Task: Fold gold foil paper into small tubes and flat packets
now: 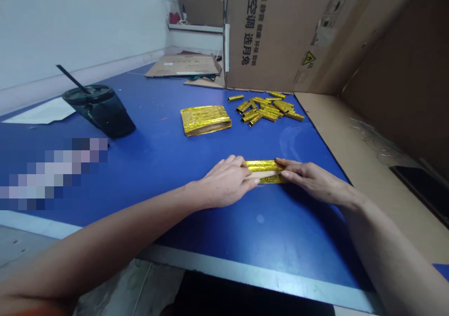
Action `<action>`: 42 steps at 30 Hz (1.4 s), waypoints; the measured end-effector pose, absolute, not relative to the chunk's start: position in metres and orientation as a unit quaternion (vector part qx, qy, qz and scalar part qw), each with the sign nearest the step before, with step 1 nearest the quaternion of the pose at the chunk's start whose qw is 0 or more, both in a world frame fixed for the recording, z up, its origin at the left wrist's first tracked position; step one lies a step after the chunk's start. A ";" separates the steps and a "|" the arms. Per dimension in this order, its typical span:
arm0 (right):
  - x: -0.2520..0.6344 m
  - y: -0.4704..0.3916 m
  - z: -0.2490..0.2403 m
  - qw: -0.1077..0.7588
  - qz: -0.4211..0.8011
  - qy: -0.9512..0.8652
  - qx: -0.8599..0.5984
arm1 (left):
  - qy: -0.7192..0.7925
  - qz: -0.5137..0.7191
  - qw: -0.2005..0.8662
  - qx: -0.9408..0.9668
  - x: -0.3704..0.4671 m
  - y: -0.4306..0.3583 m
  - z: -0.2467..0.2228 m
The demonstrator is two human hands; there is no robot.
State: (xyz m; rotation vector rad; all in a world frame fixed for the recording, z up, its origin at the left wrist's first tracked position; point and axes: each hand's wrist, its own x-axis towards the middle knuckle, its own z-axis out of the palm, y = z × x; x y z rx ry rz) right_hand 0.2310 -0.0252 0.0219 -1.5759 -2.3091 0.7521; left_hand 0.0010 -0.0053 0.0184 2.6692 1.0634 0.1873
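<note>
A sheet of gold foil paper [264, 165] lies low over the blue table, partly folded lengthwise. Its pale underside shows as a narrow band between two shiny gold strips. My left hand [226, 180] grips the left end, thumb at the near edge and fingers over the far side. At the right end, my right hand [310, 178] pinches the paper between thumb and fingers. Both hands cover the ends of the sheet. Beyond them lies a stack of gold foil paper [206, 119], and to its right is a pile of small folded gold foil pieces [268, 109].
A dark tumbler with a straw [101, 112] stands at the left on the blue table [154, 143]. A large cardboard box [280, 35] walls off the back and right. Flat cardboard [184, 66] lies at the back, and a dark flat object [421, 189] rests at far right.
</note>
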 end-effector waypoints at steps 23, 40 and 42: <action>0.216 -0.018 -0.004 0.178 0.063 -0.763 -0.619 | 0.373 0.080 0.034 0.924 0.006 0.002 0.004; 0.214 -0.021 -0.005 0.188 0.038 -0.740 -0.645 | 0.342 0.044 -0.061 0.937 0.009 -0.004 0.000; 0.213 -0.022 -0.004 0.190 0.028 -0.741 -0.643 | 0.342 0.041 -0.066 0.937 0.009 -0.005 0.001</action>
